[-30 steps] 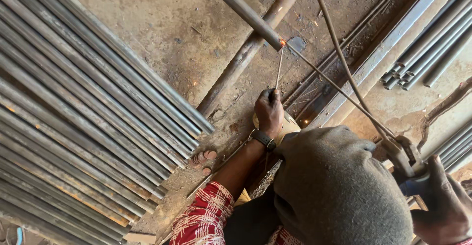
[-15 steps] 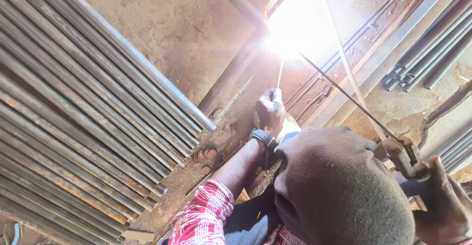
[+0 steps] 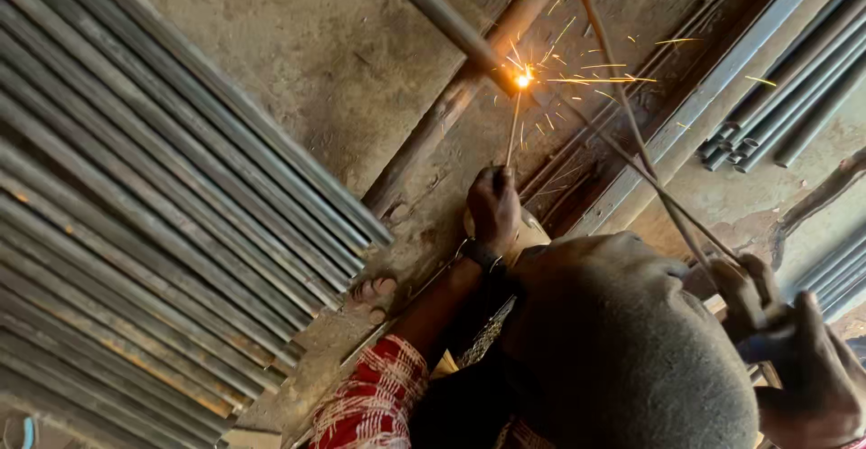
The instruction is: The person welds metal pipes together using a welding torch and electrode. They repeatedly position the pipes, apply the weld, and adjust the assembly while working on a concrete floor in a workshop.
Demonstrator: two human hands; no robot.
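the left hand point(image 3: 494, 207) is clenched around a welding rod point(image 3: 512, 133), its grip tight at the lower end, a dark watch point(image 3: 480, 253) on the wrist and a red patterned sleeve point(image 3: 374, 402) further down the arm. the rod's tip touches a grey steel pipe point(image 3: 442, 18) where a bright orange spark point(image 3: 522, 79) throws sparks outward. the right hand point(image 3: 794, 359) is closed on a thin wire point(image 3: 631, 156) that runs up to the same joint. a grey cap point(image 3: 622, 350) fills the lower middle. a stack of grey metal tubes point(image 3: 144, 224) lies on the concrete floor point(image 3: 298, 61) at the left, more tubes point(image 3: 776, 115) at the right.
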